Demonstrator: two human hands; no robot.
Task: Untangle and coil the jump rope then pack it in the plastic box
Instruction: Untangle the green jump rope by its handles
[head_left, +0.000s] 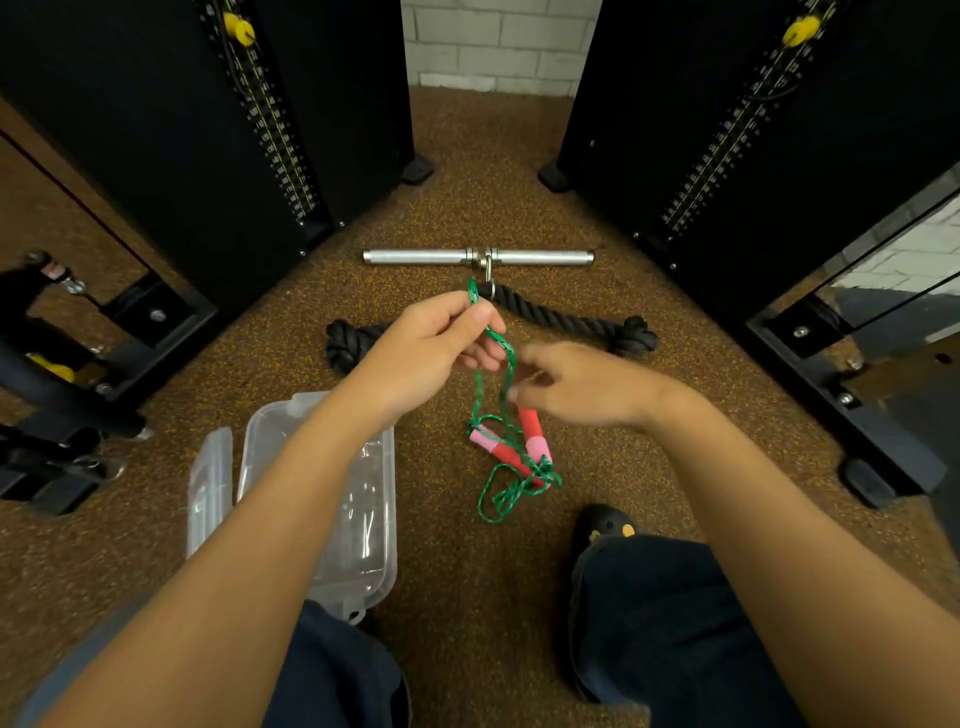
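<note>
A green jump rope (506, 470) with two red and pink handles lies tangled on the brown floor in front of me. My left hand (431, 343) pinches a loop of the cord and holds it up above the tangle. My right hand (576, 387) is just right of the hanging strands, blurred, its fingertips at one strand; I cannot tell whether it grips it. The clear plastic box (260, 441) sits open on the floor at the left, partly hidden under my left forearm. Its clear lid (210, 483) lies just left of it.
A steel bar handle (540, 256) and a thick black rope attachment (566, 317) lie on the floor beyond my hands. Black weight-stack machines (182, 130) stand to the left and right. My black shoe (602, 525) and dark trouser legs are below.
</note>
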